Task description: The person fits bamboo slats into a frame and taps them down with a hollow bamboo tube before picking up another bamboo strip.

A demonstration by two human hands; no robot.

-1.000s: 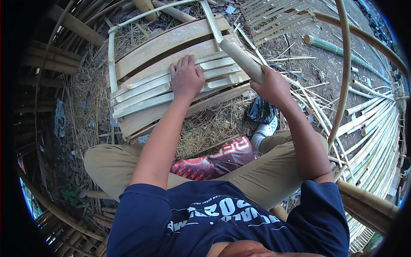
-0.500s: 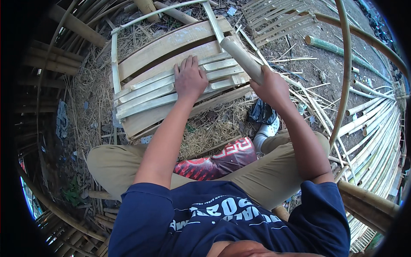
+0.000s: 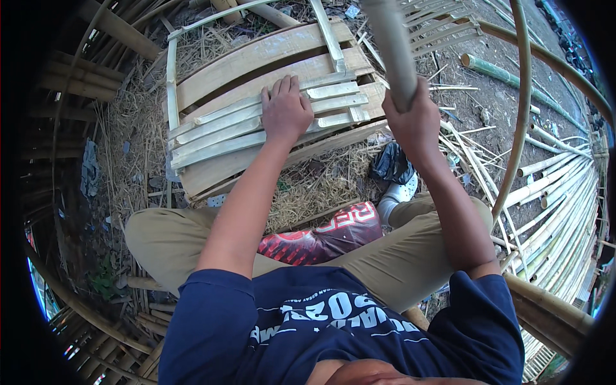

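My left hand [image 3: 287, 110] lies palm down across several pale split bamboo slats [image 3: 221, 135], its fingers stretched out and pressing on them. The slats rest side by side on a low platform of wooden boards [image 3: 234, 74]. A light bamboo strip [image 3: 328, 38] reaches their right end from the far side, and another strip [image 3: 172, 83] runs along the left. My right hand [image 3: 414, 125] is closed round the lower end of a thick round stick [image 3: 393, 54], raised beyond the platform's right edge and slightly blurred.
A slatted bamboo panel [image 3: 443, 32] lies at the far right, near a green bamboo pole [image 3: 507, 76]. Split bamboo lengths [image 3: 564, 205] are stacked on the right. A curved upright pole [image 3: 521, 109] stands beside my right arm. Shavings [image 3: 301, 192] cover the ground before my legs.
The stick in my right hand has swung up and away from the slats' right end, now pointing more toward the far side. My left hand stays on the slats.
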